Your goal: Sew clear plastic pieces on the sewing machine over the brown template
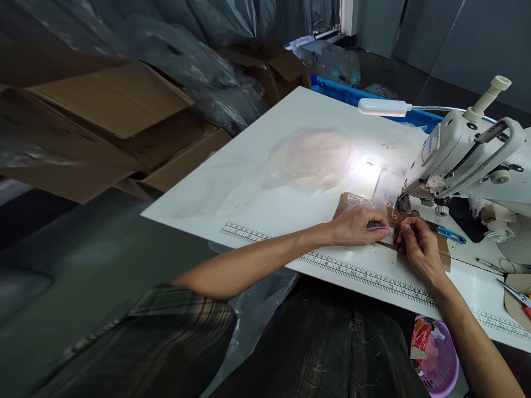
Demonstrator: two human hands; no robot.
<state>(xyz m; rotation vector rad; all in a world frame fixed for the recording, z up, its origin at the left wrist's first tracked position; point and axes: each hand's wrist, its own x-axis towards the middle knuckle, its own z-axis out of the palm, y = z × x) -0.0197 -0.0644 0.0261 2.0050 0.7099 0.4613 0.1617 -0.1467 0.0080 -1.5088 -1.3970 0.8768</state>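
My left hand (360,225) lies on the white sewing table (290,166), fingers pinched on the edge of a small clear plastic piece (385,235) that rests on a brown card (440,254). Right beside it, my right hand (417,243) pinches the same clear piece from the other side. Both hands sit just in front of the needle area of the white sewing machine (464,155). A thin clear film (315,157) spreads over the table under the lamp's light.
A lamp head (384,106) shines on the table. Blue-handled snips (450,235) lie by the machine, and scissors (516,293) at the right edge. A printed ruler (365,273) runs along the front edge. Cardboard boxes (108,110) stand left; a purple basket (440,359) sits below.
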